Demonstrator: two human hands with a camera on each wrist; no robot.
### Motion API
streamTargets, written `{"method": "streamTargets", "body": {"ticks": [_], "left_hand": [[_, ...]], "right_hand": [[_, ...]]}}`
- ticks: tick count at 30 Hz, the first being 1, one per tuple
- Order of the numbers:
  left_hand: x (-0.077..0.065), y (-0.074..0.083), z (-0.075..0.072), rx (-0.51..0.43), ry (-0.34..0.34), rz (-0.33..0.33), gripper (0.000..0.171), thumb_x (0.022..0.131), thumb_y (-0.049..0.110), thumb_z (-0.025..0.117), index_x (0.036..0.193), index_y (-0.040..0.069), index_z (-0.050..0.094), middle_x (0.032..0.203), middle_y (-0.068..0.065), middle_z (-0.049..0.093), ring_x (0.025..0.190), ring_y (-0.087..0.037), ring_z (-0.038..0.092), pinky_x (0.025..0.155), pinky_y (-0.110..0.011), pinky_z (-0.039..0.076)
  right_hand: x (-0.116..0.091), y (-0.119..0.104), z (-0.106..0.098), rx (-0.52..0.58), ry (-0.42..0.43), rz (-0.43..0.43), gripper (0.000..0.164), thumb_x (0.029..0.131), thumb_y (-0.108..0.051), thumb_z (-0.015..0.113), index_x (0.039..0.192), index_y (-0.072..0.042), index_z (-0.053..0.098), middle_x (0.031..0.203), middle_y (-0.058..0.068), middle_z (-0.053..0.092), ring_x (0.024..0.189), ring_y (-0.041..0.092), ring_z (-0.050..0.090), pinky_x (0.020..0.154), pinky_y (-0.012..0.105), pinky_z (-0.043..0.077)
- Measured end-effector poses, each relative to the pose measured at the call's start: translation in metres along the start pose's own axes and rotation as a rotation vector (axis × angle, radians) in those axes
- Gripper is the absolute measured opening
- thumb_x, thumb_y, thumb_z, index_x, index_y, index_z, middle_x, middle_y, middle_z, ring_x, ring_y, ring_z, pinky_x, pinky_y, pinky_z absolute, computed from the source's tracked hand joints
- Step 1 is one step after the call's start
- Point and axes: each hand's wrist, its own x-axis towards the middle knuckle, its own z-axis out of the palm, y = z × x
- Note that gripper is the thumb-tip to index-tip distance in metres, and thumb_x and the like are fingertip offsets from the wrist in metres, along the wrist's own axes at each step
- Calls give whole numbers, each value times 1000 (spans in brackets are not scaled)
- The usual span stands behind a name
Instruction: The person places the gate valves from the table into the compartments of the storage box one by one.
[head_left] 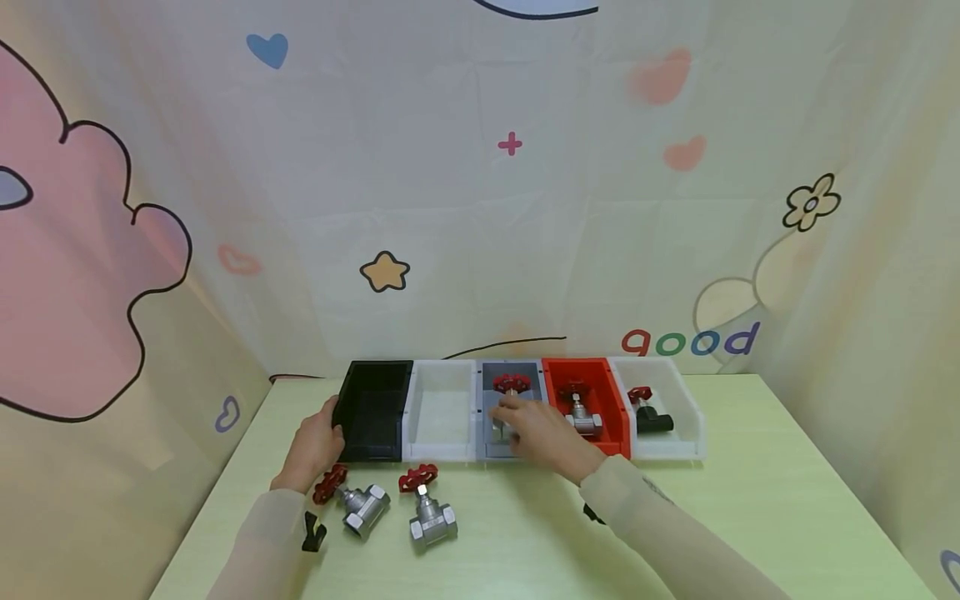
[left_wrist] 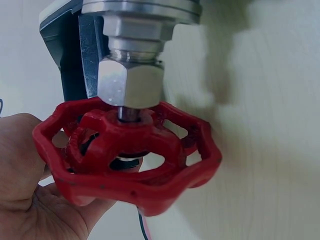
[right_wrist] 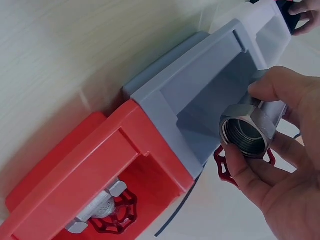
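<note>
My right hand (head_left: pixel 543 429) grips a steel valve (right_wrist: pixel 247 127) with a red handwheel over the grey bin (right_wrist: pixel 215 85). In the right wrist view its thumb and fingers close round the metal body, and the threaded opening faces the camera. My left hand (head_left: pixel 311 446) holds the left side of the black bin (head_left: pixel 371 408), fingers at its wall. Just below that hand, a valve with a red handwheel (left_wrist: pixel 130 155) lies on the table and covers part of the hand in the left wrist view. A second similar valve (head_left: pixel 432 517) lies to its right.
The bins stand side by side in a row at the table's back. A white bin (head_left: pixel 442 446) sits between black and grey. The red bin (head_left: pixel 618 429) contains a red-wheeled valve (head_left: pixel 583 419); the rightmost white bin (head_left: pixel 693 417) contains a black-bodied valve (head_left: pixel 652 419). A printed curtain (head_left: pixel 450 208) hangs behind.
</note>
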Motion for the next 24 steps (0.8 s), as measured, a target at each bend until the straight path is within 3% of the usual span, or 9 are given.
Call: {"method": "streamTargets", "body": {"ticks": [9,18,20,24], "left_hand": [[1,0,1,12,-1,-3,59,96,6,49,150,-4,28,118,-35,62,66,-23,61,66,-39,51],[2,1,3,-3,-14,-15,60,97,8,48,152,-2,26,116,-33,64,58,-19,57,57,-33,47],[2,-1,4,-10,-15,-22,60,97,8,48,152,-2,25,108,-30,66,54,-19,56,56,-33,45],[2,-3,4,7,9,-13,59,97,7,49,151,-2,28,115,-32,64,67,-23,61,64,-38,51]], "right_hand": [[11,6,7,41,-30,32,49,85,-11,74,132,-17,63,134,5,62,115,24,63,95,39,54],[20,12,14,61,-86,80,50,86,-9,74,134,-14,61,138,8,60,114,26,64,98,42,52],[22,13,15,56,-106,91,51,86,-9,74,135,-14,61,139,8,60,115,26,64,98,42,52],[27,15,20,46,-130,115,52,86,-10,74,136,-17,60,140,7,59,117,25,63,99,41,52]]}}
